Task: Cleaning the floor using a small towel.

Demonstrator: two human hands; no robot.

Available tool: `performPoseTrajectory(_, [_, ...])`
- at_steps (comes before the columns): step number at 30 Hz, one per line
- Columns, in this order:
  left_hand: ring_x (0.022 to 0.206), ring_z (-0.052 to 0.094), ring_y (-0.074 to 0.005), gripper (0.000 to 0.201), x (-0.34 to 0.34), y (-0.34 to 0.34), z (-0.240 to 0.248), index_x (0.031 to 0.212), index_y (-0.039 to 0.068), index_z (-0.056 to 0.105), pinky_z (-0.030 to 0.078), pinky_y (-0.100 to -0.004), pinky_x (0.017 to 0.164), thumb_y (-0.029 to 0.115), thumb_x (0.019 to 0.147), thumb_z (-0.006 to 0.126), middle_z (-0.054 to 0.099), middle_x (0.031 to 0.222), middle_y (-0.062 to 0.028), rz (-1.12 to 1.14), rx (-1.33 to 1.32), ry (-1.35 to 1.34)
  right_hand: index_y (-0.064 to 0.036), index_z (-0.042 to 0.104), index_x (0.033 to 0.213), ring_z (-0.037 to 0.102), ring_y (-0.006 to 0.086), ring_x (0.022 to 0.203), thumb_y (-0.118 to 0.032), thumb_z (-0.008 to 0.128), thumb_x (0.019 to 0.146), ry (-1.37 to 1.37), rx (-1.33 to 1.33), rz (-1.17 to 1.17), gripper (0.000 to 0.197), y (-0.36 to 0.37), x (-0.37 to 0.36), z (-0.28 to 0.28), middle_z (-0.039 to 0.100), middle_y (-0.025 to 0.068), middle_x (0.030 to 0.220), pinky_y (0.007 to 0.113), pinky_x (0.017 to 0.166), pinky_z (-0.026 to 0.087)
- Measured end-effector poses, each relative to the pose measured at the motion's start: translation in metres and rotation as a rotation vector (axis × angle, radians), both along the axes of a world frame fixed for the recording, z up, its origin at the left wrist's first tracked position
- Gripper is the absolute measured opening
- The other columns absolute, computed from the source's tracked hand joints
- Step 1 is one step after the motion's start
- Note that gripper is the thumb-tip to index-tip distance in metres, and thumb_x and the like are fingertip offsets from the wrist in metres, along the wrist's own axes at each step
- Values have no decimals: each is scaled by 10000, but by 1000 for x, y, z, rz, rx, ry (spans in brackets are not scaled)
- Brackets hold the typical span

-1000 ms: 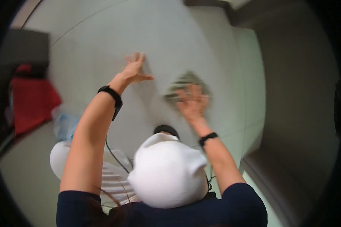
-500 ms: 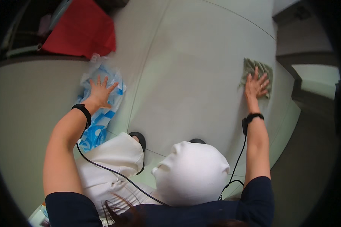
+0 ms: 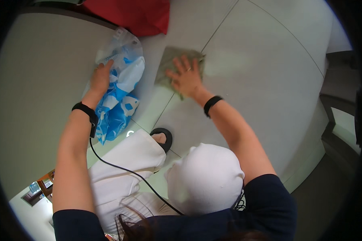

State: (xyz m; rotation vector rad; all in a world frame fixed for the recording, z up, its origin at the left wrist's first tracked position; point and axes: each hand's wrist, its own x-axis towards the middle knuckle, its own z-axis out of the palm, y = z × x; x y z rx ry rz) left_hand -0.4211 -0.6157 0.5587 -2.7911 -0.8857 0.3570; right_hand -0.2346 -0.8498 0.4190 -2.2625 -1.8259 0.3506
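My right hand [image 3: 186,77] lies flat with spread fingers on a folded grey-green cloth [image 3: 165,64], which rests on the tiled floor. At the left, my left hand [image 3: 100,78] grips the edge of a crumpled plastic bag [image 3: 124,78], clear with blue and white print. Some of its fingers are hidden by the hand itself and the bag. The bag lies beside a smooth pale panel, to the left of the cloth. Each wrist carries a black band, and a black cable runs from the left one.
Pale floor tiles [image 3: 253,80] with dark joints spread ahead. Red fabric [image 3: 136,16] hangs at the far left, above the bag. The pale panel [image 3: 44,80] borders the left. Dark furniture [image 3: 342,84] stands at the right. My sandalled foot [image 3: 161,138] is near the bag.
My right hand has slid the cloth from the far right over to the left, near the bag. My left hand has gone from spread fingers over the bag to gripping it. The view has shifted.
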Motion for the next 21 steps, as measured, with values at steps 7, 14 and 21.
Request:
performPoseTrajectory(7, [893, 537, -394, 516, -5, 25, 46, 1219, 142, 433, 454, -432, 744, -31, 733, 463, 513, 1046, -223, 62, -7, -19, -343, 473, 1189, 157, 267, 1305, -385, 521, 772, 206, 86, 424, 422, -77, -49, -1, 260, 9, 1392, 525, 1037, 72])
performPoseTrajectory(14, [1071, 442, -390, 617, -36, 52, 36, 1273, 90, 357, 364, -403, 920, 38, 687, 546, 454, 1168, -238, 20, -266, 84, -343, 459, 1207, 130, 289, 1303, -376, 563, 756, -44, 37, -266, 465, -145, 51, 18, 241, 12, 1397, 556, 1008, 67])
performPoseTrajectory(21, [1233, 269, -372, 1044, -56, 22, 15, 1339, 33, 192, 250, -413, 1015, 427, 556, 758, 281, 1339, -217, 175, -757, -147, -356, 353, 1289, 51, 265, 1330, -417, 484, 820, -157, -163, -522, 491, -234, 68, 28, 126, -8, 1442, 549, 1015, 38])
